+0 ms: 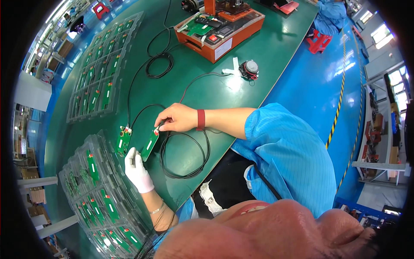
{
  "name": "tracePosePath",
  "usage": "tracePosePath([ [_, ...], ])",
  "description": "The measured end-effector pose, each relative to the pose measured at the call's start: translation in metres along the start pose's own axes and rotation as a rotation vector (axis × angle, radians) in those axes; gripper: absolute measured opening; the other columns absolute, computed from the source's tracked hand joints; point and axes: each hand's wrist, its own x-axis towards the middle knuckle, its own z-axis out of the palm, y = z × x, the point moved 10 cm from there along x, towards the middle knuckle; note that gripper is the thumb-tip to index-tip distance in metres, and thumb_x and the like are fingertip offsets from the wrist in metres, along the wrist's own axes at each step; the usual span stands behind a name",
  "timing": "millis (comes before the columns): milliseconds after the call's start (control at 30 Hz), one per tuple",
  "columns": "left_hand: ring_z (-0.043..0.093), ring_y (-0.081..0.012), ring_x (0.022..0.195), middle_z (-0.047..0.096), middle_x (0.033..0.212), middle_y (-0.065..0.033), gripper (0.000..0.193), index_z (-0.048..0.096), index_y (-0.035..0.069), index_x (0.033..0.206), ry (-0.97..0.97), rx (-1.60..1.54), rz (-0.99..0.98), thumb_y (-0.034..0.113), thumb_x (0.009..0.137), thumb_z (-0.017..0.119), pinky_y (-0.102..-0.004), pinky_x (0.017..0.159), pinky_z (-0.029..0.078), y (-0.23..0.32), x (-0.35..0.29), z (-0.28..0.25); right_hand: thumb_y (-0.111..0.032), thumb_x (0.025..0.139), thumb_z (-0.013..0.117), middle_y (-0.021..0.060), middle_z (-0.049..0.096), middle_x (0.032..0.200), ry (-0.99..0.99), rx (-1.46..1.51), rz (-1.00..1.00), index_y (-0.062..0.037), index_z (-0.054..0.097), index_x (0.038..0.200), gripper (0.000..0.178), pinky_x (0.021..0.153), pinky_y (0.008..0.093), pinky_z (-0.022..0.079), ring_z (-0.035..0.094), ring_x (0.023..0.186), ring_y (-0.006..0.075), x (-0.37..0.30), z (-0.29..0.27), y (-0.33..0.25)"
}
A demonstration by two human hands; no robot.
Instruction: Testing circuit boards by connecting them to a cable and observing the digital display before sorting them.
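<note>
My left hand point(137, 170), in a white glove, has its fingers closed at the lower end of a green circuit board point(151, 143) with a white label. At the board's upper end sits a small red and white connector point(156, 131). There my bare right hand point(177, 118) pinches what looks like a cable end, mostly hidden by the fingers; a red band circles that wrist. Left of the held board, a second small circuit board point(123, 140) lies on the green table, with a black cable running to it. A coiled black cable point(184, 155) lies below my right hand.
Clear plastic trays point(108, 190) with green boards are stacked at lower left; another tray point(115, 82) lies farther off. An orange test box point(220, 36) stands at the back, near a round speaker-like part point(249, 70) with wires. A co-worker point(331, 17) sits at far right.
</note>
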Motion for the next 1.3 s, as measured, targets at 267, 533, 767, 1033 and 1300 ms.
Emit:
tracePosePath([
  [267, 0.066, -0.0191, 0.104, 0.071, 0.116, -0.0108, 0.026, 0.068, -0.001, 0.118, 0.035, 0.1, 0.034, 0.004, 0.093, 0.062, -0.0292, 0.097, 0.05, 0.004, -0.004, -0.004, -0.006, 0.088, 0.07, 0.0014, 0.077, 0.094, -0.061, 0.028, 0.023, -0.0044, 0.075, 0.104, 0.016, 0.063, 0.0206, 0.05, 0.062, 0.068, 0.0073, 0.002, 0.009, 0.003],
  [533, 0.067, -0.0148, 0.09, 0.073, 0.106, -0.0081, 0.025, 0.07, 0.0, 0.113, 0.067, -0.166, -0.02, 0.001, 0.089, 0.06, -0.0253, 0.084, 0.053, 0.0, -0.001, -0.003, -0.006, 0.092, 0.066, 0.0011, 0.071, 0.091, -0.062, 0.014, 0.115, -0.0024, 0.072, 0.114, 0.023, 0.069, 0.0178, 0.045, 0.054, 0.073, 0.0068, 0.003, 0.001, -0.001],
  [767, 0.063, -0.0118, 0.081, 0.071, 0.104, -0.0076, 0.029, 0.067, 0.001, 0.121, 0.019, -0.205, -0.104, 0.003, 0.095, 0.056, -0.0227, 0.075, 0.052, -0.002, -0.007, 0.002, -0.008, 0.089, 0.071, 0.0002, 0.068, 0.083, -0.044, 0.017, 0.125, -0.0042, 0.073, 0.112, 0.023, 0.063, 0.0192, 0.043, 0.053, 0.068, 0.0079, 0.001, 0.0, 0.005],
  [1033, 0.058, -0.0097, 0.068, 0.069, 0.093, -0.0052, 0.029, 0.069, 0.004, 0.121, 0.002, -0.174, -0.154, 0.005, 0.095, 0.055, -0.0214, 0.064, 0.052, 0.005, -0.012, 0.008, -0.005, 0.08, 0.076, 0.0017, 0.065, 0.09, -0.106, -0.183, -0.067, -0.0075, 0.067, 0.127, 0.047, 0.072, 0.0218, 0.046, 0.054, 0.075, 0.0128, 0.002, 0.007, -0.029],
  [1300, 0.057, -0.0095, 0.065, 0.066, 0.103, -0.0098, 0.039, 0.062, 0.006, 0.132, -0.065, -0.197, -0.166, 0.005, 0.094, 0.056, -0.022, 0.062, 0.052, 0.004, -0.012, 0.012, -0.008, 0.074, 0.081, 0.0042, 0.064, 0.095, -0.194, -0.442, -0.264, -0.0126, 0.061, 0.137, 0.066, 0.075, 0.0257, 0.047, 0.054, 0.078, 0.018, 0.003, 0.015, -0.033],
])
